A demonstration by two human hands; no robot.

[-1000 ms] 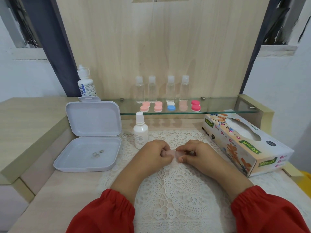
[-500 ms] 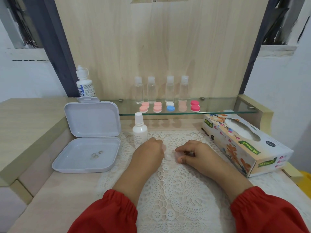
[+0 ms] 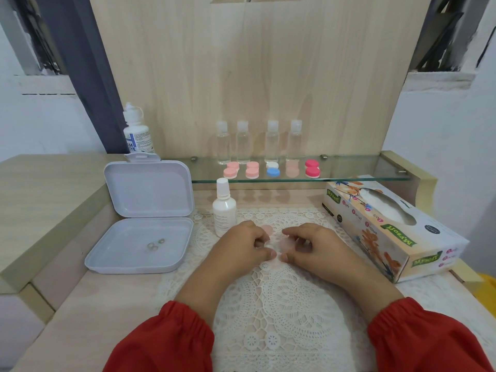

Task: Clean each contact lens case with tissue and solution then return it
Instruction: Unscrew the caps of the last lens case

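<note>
A pale pink contact lens case point(image 3: 286, 244) lies low over the lace doily point(image 3: 281, 296) between my two hands. My right hand point(image 3: 314, 245) pinches its right end with curled fingers. My left hand point(image 3: 241, 245) curls in at its left end, thumb and fingertips touching it. One loose pale pink cap point(image 3: 267, 230) rests on the doily just behind my left fingers. A white solution bottle point(image 3: 224, 210) stands upright to the left of my left hand. The tissue box point(image 3: 389, 226) lies to the right.
A glass shelf point(image 3: 349, 173) behind holds several lens cases point(image 3: 273, 169) in pink, blue-white and red, with several clear bottles point(image 3: 271, 142) behind them. An open white plastic box point(image 3: 128, 259) holds small rings at left. Another bottle point(image 3: 137, 132) stands behind that box.
A cap has come off the case: my left hand carried it leftward, set it down on the doily, then came back to the case. My right hand stayed put.
</note>
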